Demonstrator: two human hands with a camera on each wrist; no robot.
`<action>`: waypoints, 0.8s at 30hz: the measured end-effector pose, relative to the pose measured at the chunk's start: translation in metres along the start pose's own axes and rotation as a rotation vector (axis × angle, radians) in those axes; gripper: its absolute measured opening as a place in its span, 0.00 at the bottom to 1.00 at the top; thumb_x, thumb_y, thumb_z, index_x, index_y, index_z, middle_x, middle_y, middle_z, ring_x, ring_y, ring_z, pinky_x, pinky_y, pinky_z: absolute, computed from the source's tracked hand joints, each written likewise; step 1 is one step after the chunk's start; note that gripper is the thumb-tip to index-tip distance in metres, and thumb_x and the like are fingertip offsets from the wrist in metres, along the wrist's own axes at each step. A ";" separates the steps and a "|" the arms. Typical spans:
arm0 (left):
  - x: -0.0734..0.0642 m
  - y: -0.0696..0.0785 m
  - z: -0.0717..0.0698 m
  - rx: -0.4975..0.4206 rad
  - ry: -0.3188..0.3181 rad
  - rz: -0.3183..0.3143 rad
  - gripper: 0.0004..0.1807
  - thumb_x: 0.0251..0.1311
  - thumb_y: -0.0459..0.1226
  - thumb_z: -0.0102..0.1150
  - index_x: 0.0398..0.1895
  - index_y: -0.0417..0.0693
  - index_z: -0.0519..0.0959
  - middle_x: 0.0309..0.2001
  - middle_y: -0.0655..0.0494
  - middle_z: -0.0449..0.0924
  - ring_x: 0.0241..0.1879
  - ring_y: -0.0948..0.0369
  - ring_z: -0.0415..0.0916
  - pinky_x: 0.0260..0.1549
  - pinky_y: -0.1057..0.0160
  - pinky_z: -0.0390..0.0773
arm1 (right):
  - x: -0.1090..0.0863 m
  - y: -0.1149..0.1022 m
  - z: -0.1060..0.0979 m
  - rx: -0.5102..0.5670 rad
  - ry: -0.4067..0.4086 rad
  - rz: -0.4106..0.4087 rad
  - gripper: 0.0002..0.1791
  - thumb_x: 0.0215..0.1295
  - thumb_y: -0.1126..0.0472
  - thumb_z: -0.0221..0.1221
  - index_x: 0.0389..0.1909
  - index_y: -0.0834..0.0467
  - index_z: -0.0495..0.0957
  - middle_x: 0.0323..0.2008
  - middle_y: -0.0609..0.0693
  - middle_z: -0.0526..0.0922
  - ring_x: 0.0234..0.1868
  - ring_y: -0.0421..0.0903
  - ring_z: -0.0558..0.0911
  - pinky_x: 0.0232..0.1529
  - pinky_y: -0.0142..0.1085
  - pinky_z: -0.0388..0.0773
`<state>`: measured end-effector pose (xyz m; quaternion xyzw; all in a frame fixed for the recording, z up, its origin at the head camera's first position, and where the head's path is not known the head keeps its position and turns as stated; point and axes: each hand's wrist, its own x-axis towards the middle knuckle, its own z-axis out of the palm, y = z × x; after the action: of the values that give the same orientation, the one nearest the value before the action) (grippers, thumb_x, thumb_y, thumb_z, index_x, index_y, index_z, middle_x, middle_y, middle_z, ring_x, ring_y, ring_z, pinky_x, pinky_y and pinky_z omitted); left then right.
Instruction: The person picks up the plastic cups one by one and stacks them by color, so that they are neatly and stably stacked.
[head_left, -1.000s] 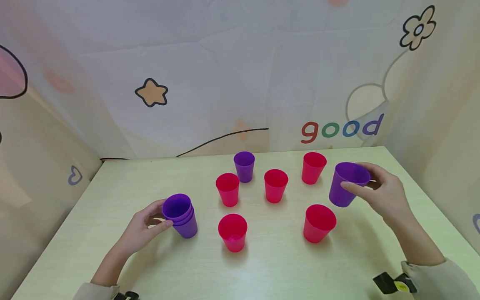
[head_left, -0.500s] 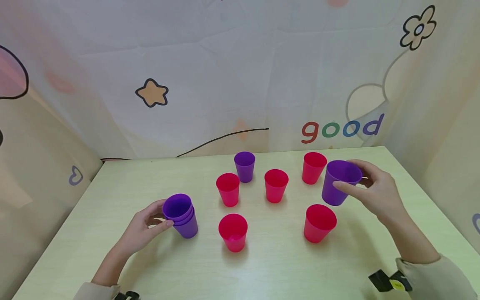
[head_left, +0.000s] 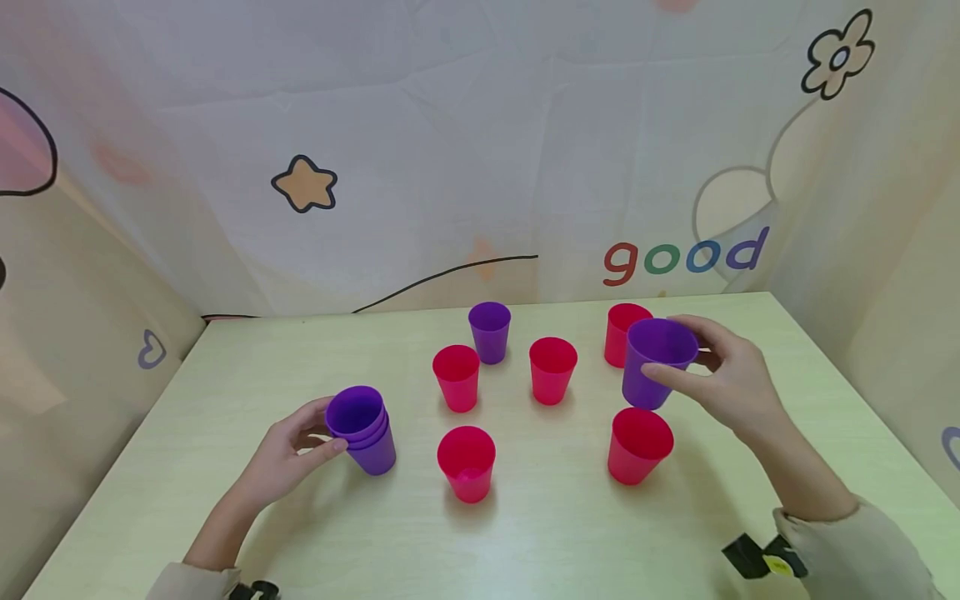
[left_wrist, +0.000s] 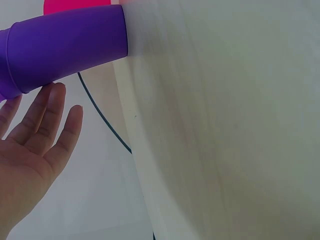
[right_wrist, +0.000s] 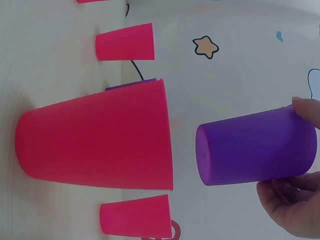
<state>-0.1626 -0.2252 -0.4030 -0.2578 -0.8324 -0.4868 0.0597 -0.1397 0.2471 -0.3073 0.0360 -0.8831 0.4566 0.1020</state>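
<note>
Rim grips, both: right hand (head_left: 723,379) pinched a raised purple cup (head_left: 640,382); left hand (head_left: 288,454), half-curled, held nested purple cups (head_left: 369,443). Light, stiff, perhaps slick, they probably suited that.

Fingers (right_wrist: 271,199) hold purple cup (right_wrist: 255,147) above table (right_wrist: 60,65), apart from red cup (right_wrist: 95,140).

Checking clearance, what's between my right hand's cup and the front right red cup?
Only air: the right wrist view shows purple cup and red cup apart.

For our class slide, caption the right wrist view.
Fingers hold a purple cup above the table, with red cups nearby.
</note>
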 end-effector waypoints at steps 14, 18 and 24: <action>0.000 -0.002 0.000 0.006 0.002 -0.015 0.23 0.55 0.29 0.59 0.55 0.39 0.69 0.42 0.53 0.78 0.40 0.67 0.75 0.35 0.65 0.78 | 0.004 -0.015 0.014 0.015 -0.043 -0.051 0.33 0.54 0.55 0.64 0.60 0.60 0.65 0.50 0.58 0.72 0.46 0.54 0.74 0.36 0.29 0.75; 0.000 -0.003 0.000 0.003 0.003 -0.014 0.23 0.55 0.28 0.59 0.55 0.38 0.69 0.42 0.52 0.79 0.40 0.67 0.75 0.35 0.65 0.78 | 0.005 -0.019 0.017 0.021 -0.058 -0.049 0.35 0.53 0.55 0.65 0.61 0.60 0.63 0.52 0.58 0.71 0.47 0.55 0.74 0.37 0.30 0.75; 0.000 -0.002 -0.001 -0.004 0.001 -0.015 0.23 0.55 0.28 0.59 0.55 0.38 0.69 0.42 0.50 0.78 0.40 0.67 0.75 0.35 0.65 0.78 | 0.005 -0.024 0.022 0.044 -0.071 -0.056 0.36 0.53 0.57 0.65 0.62 0.60 0.63 0.52 0.59 0.71 0.48 0.55 0.74 0.37 0.30 0.76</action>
<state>-0.1636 -0.2268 -0.4046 -0.2517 -0.8334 -0.4888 0.0560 -0.1444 0.2155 -0.2992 0.0789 -0.8746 0.4712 0.0824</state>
